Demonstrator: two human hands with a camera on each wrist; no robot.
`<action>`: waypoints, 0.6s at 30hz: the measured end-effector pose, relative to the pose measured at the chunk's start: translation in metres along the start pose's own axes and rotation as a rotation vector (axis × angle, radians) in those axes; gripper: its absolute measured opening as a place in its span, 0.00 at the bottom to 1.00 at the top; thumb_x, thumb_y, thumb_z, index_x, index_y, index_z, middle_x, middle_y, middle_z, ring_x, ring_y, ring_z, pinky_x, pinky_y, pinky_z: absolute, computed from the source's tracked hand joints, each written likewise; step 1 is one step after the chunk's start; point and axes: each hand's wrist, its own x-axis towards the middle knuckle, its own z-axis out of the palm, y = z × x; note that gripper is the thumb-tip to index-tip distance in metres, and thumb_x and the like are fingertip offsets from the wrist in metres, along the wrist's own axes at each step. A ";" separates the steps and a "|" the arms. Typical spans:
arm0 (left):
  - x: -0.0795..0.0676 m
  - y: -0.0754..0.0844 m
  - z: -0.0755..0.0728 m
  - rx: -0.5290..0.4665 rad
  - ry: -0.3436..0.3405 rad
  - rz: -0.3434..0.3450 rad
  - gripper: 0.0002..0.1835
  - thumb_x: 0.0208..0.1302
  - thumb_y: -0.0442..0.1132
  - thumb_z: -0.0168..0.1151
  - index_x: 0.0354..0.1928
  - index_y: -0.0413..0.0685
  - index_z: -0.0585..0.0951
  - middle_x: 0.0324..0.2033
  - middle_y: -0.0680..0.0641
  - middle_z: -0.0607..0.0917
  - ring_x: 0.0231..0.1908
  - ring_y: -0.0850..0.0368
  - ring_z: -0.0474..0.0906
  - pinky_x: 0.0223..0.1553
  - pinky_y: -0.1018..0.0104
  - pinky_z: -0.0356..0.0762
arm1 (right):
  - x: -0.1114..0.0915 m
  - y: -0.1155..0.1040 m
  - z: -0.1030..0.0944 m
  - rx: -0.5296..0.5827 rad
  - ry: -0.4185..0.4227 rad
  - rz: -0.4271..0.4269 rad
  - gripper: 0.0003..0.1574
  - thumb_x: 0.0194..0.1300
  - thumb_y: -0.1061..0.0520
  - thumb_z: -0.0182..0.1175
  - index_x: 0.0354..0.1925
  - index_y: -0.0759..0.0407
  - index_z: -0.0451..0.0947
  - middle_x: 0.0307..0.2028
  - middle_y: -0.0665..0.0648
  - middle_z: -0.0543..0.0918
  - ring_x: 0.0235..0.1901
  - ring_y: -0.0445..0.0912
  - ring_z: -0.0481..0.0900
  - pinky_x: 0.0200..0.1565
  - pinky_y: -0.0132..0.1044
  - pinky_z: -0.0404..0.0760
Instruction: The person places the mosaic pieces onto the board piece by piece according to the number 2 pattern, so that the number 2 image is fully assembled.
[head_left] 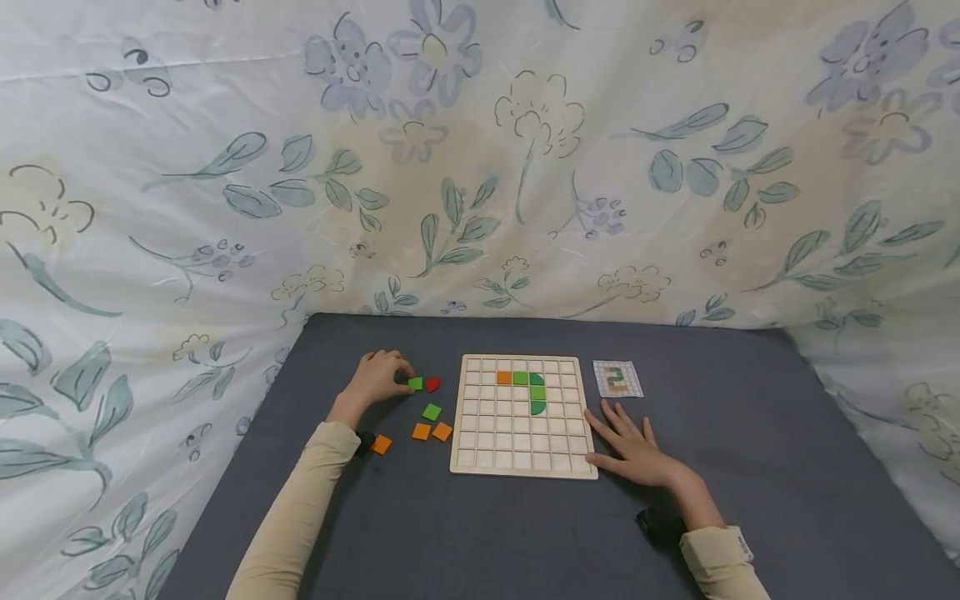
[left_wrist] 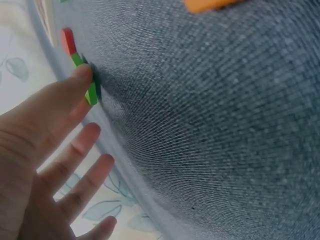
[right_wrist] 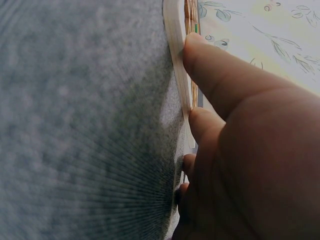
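Fingers: left hand [head_left: 381, 375] pinching bright-green square tile [head_left: 416, 384], left of pale wooden gridded board [head_left: 486, 458]; right hand [head_left: 636, 454] outspread, touching board's edge. Step, seemingly: pickup; next calls for clean lift

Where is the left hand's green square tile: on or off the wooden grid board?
Off: the left hand pinches the tile beside a red piece, left of the board.

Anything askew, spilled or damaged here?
Nothing stands out as spilled or damaged. The loose orange tiles left of the board lie at uneven angles, but that looks like ordinary scatter rather than a fault.
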 end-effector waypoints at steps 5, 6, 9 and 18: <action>0.000 0.006 -0.002 0.000 0.025 0.011 0.14 0.52 0.49 0.69 0.40 0.55 0.85 0.42 0.50 0.80 0.47 0.46 0.74 0.62 0.36 0.55 | 0.000 0.001 0.000 -0.001 0.003 -0.002 0.47 0.64 0.38 0.53 0.72 0.53 0.48 0.71 0.67 0.41 0.69 0.66 0.34 0.58 0.72 0.26; 0.001 0.008 -0.002 0.000 0.029 0.016 0.14 0.52 0.49 0.69 0.40 0.55 0.85 0.42 0.50 0.80 0.47 0.47 0.74 0.62 0.36 0.55 | 0.000 0.001 0.000 0.001 0.003 -0.001 0.47 0.64 0.38 0.53 0.72 0.53 0.49 0.71 0.67 0.41 0.69 0.66 0.34 0.58 0.72 0.26; 0.002 0.014 -0.002 -0.001 0.034 0.025 0.14 0.51 0.50 0.69 0.40 0.55 0.85 0.42 0.50 0.81 0.47 0.47 0.74 0.62 0.37 0.55 | 0.000 0.001 0.000 0.004 0.003 0.000 0.47 0.63 0.38 0.54 0.72 0.53 0.49 0.71 0.67 0.41 0.69 0.66 0.34 0.58 0.72 0.26; 0.009 0.031 0.000 -0.010 0.029 0.037 0.13 0.52 0.50 0.69 0.39 0.57 0.85 0.42 0.52 0.81 0.49 0.48 0.74 0.64 0.39 0.53 | 0.001 0.002 0.001 0.024 0.017 -0.020 0.46 0.64 0.40 0.54 0.72 0.54 0.48 0.71 0.69 0.42 0.69 0.67 0.34 0.57 0.73 0.25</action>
